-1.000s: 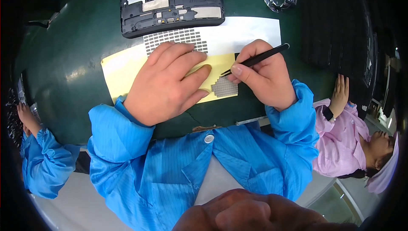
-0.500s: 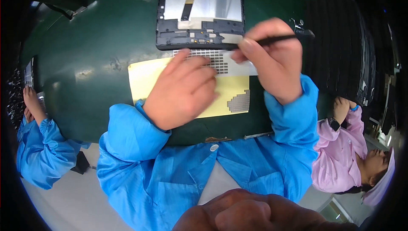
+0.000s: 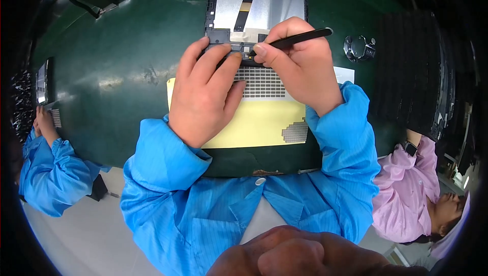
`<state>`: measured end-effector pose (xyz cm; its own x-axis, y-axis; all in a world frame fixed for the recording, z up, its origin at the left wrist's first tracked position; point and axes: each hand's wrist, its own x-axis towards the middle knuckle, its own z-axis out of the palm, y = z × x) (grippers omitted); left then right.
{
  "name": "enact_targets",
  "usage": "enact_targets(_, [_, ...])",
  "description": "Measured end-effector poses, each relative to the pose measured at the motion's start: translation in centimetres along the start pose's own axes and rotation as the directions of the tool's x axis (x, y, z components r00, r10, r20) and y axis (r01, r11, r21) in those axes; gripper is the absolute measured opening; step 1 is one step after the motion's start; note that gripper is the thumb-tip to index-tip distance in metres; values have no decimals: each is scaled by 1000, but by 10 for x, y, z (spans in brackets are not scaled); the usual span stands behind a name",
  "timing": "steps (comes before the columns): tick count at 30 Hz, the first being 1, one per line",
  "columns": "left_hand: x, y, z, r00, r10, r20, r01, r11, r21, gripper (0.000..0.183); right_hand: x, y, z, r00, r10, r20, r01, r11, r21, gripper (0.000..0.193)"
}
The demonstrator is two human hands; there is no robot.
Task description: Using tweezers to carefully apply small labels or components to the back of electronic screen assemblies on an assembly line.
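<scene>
A black-framed tablet display assembly (image 3: 279, 6) with a silver back lies ahead of me, a dark ribbon cable (image 3: 247, 1) running down it. My left hand (image 3: 203, 88) has its fingers spread, the fingertips resting on the frame's near edge. In my right hand (image 3: 300, 62) are black tweezers (image 3: 300, 38), pinched like a pen, their tip down at the near strip of the frame. Just below the frame, partly under my hands, is a white sheet with rows of small grey stickers (image 3: 264, 83). It overlaps a yellow sheet (image 3: 244, 123) bearing a grey patch of small pieces (image 3: 295, 131).
A shiny metal and black object (image 3: 359, 48) sits on the green table (image 3: 112, 62) to the right. Beyond it stand dark ribbed stacks (image 3: 406, 67). One person in blue (image 3: 56, 174) works at the left; another in pink (image 3: 406, 189) sits at the right.
My right hand has brought the tweezers from the white sheet to the frame's near strip. My left hand has moved off the sheet up to the frame's edge, fingers spreading.
</scene>
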<state>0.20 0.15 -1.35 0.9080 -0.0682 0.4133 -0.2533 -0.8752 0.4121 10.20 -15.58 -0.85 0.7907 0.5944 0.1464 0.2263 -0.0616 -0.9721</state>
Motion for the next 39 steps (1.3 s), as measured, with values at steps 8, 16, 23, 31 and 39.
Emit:
enact_targets(8, [18, 12, 3, 999, -42, 25, 39, 995, 97, 45, -10, -31, -34, 969, 211, -128, -162, 936, 313, 14])
enact_targets(16, [-4, 14, 7, 936, 333, 113, -302, 926, -229, 51, -95, -18, -45, 875, 481, 54, -482, 857, 181, 13])
enact_targets(23, [-2, 20, 10, 895, 303, 327, -242, 946, -214, 45, -91, -17, -47, 851, 501, 158, -513, 857, 47, 10])
enact_targets(31, [2, 15, 7, 912, 281, 299, -211, 946, -245, 45, -68, -24, -50, 912, 411, 9, -379, 832, 406, 10])
enact_targets(39, [-1, 12, 5, 927, 289, 241, -232, 943, -237, 40, 4, -10, -25, 970, 241, -34, -231, 956, 181, 13])
